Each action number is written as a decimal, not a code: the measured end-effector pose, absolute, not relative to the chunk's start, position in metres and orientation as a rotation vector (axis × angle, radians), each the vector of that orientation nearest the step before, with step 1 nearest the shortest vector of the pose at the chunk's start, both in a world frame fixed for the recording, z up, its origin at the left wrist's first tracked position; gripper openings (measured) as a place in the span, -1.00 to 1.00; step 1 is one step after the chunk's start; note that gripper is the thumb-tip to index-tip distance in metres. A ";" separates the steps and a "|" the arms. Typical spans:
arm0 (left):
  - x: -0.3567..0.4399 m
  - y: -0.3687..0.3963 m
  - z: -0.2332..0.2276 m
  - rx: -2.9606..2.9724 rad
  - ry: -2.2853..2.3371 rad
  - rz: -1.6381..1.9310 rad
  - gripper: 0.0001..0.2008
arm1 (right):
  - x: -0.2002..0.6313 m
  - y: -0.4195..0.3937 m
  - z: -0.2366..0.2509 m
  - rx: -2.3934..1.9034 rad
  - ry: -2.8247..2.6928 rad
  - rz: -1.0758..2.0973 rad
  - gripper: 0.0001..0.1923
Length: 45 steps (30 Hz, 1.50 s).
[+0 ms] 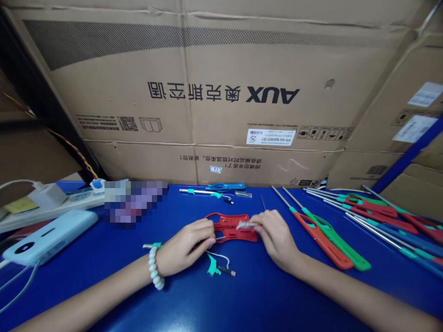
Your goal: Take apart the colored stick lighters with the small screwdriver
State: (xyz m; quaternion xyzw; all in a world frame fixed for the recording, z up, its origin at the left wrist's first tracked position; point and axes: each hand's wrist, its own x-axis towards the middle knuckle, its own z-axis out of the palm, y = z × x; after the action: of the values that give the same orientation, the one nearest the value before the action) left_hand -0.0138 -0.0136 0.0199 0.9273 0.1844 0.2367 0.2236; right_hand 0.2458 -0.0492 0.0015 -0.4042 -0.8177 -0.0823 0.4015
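Note:
Two halves of an open red lighter handle shell (242, 233) lie on the blue table between my hands. My left hand (188, 244), wearing a beaded bracelet, is closed in a pinch at the shell's left end; what its fingertips hold is too small to name. My right hand (277, 237) is closed on a pale, clear-looking slim piece (245, 225) over the shell's right part. A thin dark rod (263, 203) sticks up behind that hand. Below lie a teal trigger (212, 266) and a black igniter (227, 271) on a white wire. A metal tube (147, 246) lies partly under my left wrist.
Behind the shell lie blue shell parts (226, 187), a metal tube and a clear piece (244, 194). Assembled orange (323, 240) and green lighters (342, 244) and several others lie right. A power bank (51, 237) and power strip (81, 200) sit left. Cardboard (221, 55) stands behind.

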 end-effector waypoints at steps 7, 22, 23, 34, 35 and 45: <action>-0.018 -0.015 0.020 2.568 0.538 0.688 -0.78 | 0.263 -0.034 -0.002 -1.238 -1.861 -0.117 -0.82; 0.010 -0.045 0.026 2.341 0.700 0.746 -0.77 | 0.230 -0.062 0.001 -0.725 -2.213 -0.462 -0.87; 0.011 -0.046 0.026 2.314 0.686 0.753 -0.76 | 0.229 -0.063 0.001 -0.724 -2.214 -0.468 -0.87; 0.017 -0.049 0.032 1.990 0.656 0.784 -0.73 | 0.231 -0.062 0.001 -0.696 -2.223 -0.493 -0.88; 0.018 -0.049 0.033 1.968 0.658 0.787 -0.73 | 0.231 -0.062 0.001 -0.697 -2.228 -0.490 -0.88; 0.043 -0.044 0.032 1.826 0.710 0.842 -0.79 | 0.233 -0.059 0.000 -0.749 -2.271 -0.475 -0.84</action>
State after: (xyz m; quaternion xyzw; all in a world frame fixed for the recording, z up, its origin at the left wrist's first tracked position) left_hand 0.0426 -0.0439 0.0322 0.7495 0.2915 0.3458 0.4833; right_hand 0.2328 -0.0594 0.0005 -0.2885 -0.8744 -0.1827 0.3446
